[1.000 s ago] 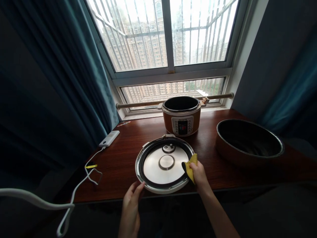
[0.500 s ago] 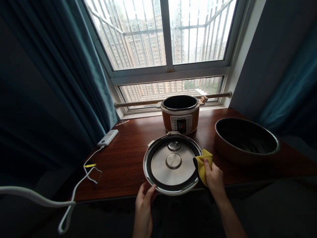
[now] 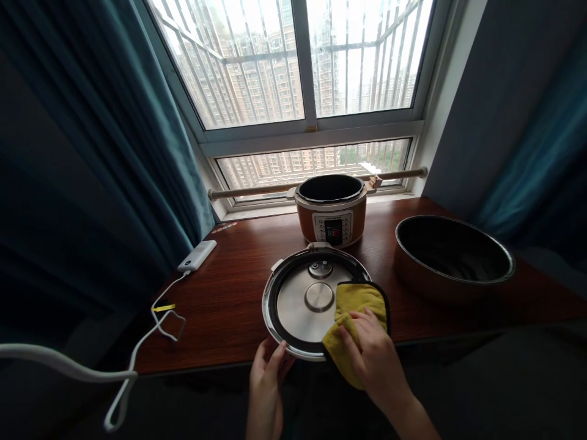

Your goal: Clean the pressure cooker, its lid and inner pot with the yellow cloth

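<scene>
A round pressure cooker lid (image 3: 293,305) lies with its steel inner side up at the table's front edge, a dark sealing ring around it. My left hand (image 3: 268,373) grips the lid's near left rim, thumb on top and fingers underneath. Over the lid's right part is a yellow cloth (image 3: 360,298) with black edging. My right hand (image 3: 369,345) is closed on that cloth and presses it against the lid; part of the cloth droops over the near rim. Behind the lid stands the orange and white electric pressure cooker (image 3: 331,211), uncovered.
A large dark-lined pot (image 3: 454,250) stands at the right on the brown wooden table (image 3: 229,293). At the left lie a white power bank (image 3: 197,255) and its white cable (image 3: 142,345), which hangs past the front edge. A wooden rod (image 3: 257,192) crosses before the window.
My right hand has moved left and inward with the cloth, from the lid's right rim onto its inner face. The cloth is more spread out. My left hand keeps its hold.
</scene>
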{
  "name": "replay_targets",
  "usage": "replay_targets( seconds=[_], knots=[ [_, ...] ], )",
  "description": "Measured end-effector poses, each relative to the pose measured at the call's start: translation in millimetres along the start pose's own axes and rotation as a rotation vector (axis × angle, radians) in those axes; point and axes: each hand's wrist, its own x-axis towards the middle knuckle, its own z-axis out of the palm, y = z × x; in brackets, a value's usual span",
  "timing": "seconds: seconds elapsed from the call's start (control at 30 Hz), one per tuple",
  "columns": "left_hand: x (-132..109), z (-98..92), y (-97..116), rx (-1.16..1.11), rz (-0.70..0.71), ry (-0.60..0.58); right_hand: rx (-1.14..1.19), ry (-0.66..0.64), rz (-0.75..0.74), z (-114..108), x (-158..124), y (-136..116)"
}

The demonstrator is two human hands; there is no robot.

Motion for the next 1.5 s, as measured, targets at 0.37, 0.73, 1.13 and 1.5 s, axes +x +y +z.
replay_targets(
  seconds=[0.37, 0.73, 1.13, 1.5],
  knots=[
    [-1.5, 3.0, 2.3, -0.042, -0.022, -0.019, 0.082, -0.128, -0.244, 26.2, -5.0, -48.1],
    [-0.4, -1.7, -2.1, -0.049, -0.009, -0.042, 0.21, -0.241, -0.163, 11.4, -8.6, -35.0],
    [-6.3, -5.1, -3.2, -0.043, -0.009, -0.079, 0.17, -0.246, -0.17, 12.4, -15.9, -36.7],
    [-5.2, -2.3, -6.2, -0.047, -0.005, 0.011, 0.168, -0.258, -0.236, 1.3, -12.1, -26.2]
  ],
)
